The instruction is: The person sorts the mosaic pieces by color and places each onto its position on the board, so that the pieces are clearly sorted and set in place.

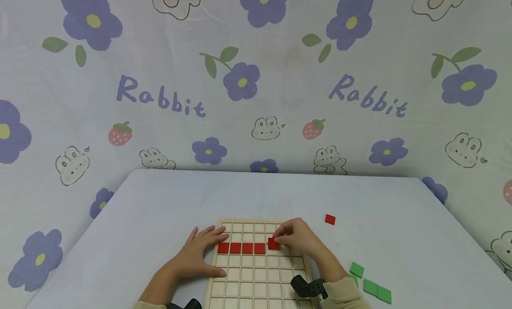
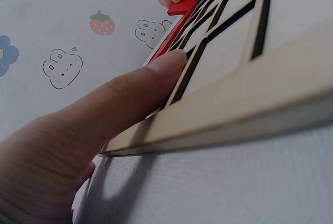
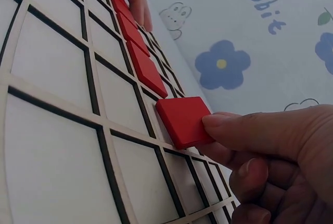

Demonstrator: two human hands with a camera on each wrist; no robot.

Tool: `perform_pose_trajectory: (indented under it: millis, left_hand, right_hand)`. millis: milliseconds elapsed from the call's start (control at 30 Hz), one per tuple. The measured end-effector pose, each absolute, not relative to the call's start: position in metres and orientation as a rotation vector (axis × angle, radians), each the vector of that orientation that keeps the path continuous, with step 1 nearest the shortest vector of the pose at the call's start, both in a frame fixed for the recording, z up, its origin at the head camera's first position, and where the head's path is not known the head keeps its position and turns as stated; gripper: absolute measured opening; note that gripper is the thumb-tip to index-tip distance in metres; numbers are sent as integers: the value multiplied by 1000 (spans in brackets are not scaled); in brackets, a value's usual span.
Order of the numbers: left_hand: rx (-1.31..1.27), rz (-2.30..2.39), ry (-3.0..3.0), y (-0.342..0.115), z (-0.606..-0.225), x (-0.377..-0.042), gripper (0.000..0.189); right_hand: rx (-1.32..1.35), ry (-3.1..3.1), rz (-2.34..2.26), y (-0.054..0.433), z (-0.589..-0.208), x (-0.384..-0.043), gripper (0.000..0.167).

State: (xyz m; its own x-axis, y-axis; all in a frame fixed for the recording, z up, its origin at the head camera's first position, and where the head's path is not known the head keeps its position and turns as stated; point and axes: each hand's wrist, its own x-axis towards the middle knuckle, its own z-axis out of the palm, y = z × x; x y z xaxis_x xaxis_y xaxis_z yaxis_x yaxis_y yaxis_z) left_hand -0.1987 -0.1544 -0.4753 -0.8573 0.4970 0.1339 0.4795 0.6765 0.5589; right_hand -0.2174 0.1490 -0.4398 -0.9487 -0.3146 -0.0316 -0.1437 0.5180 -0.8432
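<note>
A wooden grid board [image 1: 260, 274] lies on the white table, with a row of several red square tiles [image 1: 235, 248] set in its cells. My right hand [image 1: 298, 237] pinches another red tile [image 3: 183, 121] between thumb and fingers, tilted over the cell at the right end of that row. My left hand [image 1: 196, 251] is spread over the board's left edge, its thumb [image 2: 169, 63] resting on the frame and grid and its fingertips near the row's first tile.
One loose red tile [image 1: 330, 219] lies on the table to the right, beyond the board. Several green tiles [image 1: 370, 287] lie near the right forearm, one partly hidden by the sleeve. A patterned cloth [image 1: 280, 91] hangs behind the table.
</note>
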Motion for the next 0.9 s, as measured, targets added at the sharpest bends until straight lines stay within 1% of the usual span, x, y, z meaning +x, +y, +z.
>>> perform_pose_trajectory:
  millis: [200,900]
  left_hand:
    - [827,934,2852,-153,-473,-198,88]
    - [822,955,2842,-153,-476,-199,88]
  right_hand:
    - [-479,2522,-1410,149,-442,-219,6]
    - [-602,2557,-1314,148,-445,-220,6]
